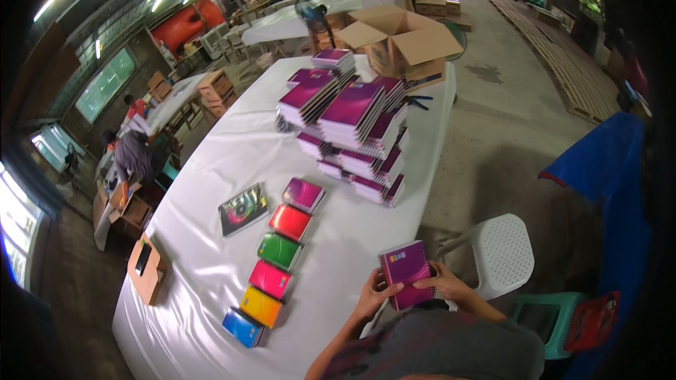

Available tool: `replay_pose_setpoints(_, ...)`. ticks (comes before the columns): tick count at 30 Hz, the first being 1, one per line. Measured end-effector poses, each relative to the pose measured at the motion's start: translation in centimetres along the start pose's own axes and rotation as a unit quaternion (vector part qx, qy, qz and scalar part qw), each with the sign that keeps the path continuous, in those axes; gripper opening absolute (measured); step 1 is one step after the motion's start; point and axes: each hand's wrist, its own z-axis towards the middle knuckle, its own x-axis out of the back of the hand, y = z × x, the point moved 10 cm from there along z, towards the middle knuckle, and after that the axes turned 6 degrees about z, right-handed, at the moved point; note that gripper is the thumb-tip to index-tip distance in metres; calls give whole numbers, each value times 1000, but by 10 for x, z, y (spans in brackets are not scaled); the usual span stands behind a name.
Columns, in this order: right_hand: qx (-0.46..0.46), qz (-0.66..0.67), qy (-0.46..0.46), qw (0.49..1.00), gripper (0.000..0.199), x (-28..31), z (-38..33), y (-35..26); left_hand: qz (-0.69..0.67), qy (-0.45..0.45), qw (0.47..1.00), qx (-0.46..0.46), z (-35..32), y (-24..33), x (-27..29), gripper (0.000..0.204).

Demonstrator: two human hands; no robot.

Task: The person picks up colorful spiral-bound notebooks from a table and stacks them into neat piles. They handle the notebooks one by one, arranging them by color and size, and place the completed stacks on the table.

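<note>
A purple spiral notebook [407,267] is held between my two hands, close to my body at the table's right edge. My left hand [374,295] grips its lower left side, thumb on the cover. From the right, my right hand [445,281] closes on the other side, its thumb also on the cover. Ahead, on the white-covered table [211,274], a row of small notebooks runs toward me: purple [303,194], red [290,222], green [279,250], pink [270,279], yellow [261,306] and blue [243,327]. Beyond them rise stacks of purple notebooks [352,112].
A dark-covered book [243,209] lies left of the row. An open cardboard box [405,39] stands at the far end, near blue-handled pliers [419,101]. Cardboard with a black object [146,271] lies at the left edge. White [503,253] and green stools [546,317] stand right. A person [134,155] bends far left.
</note>
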Motion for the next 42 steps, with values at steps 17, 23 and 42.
replay_pose_setpoints(17, 167, -21, 3, 986, 67, 134, 138, -333, 103, -232, 967, 19, 145, 68, -94, 66)
replay_pose_setpoints(23, 122, -152, -105, 975, 60, 53, 244, -441, 17, -85, 994, 61, 128, 30, -31, 65)
replay_pose_setpoints(42, -123, -320, -118, 932, 61, 41, 365, -380, -224, 142, 963, 43, 71, -7, 29, 59)
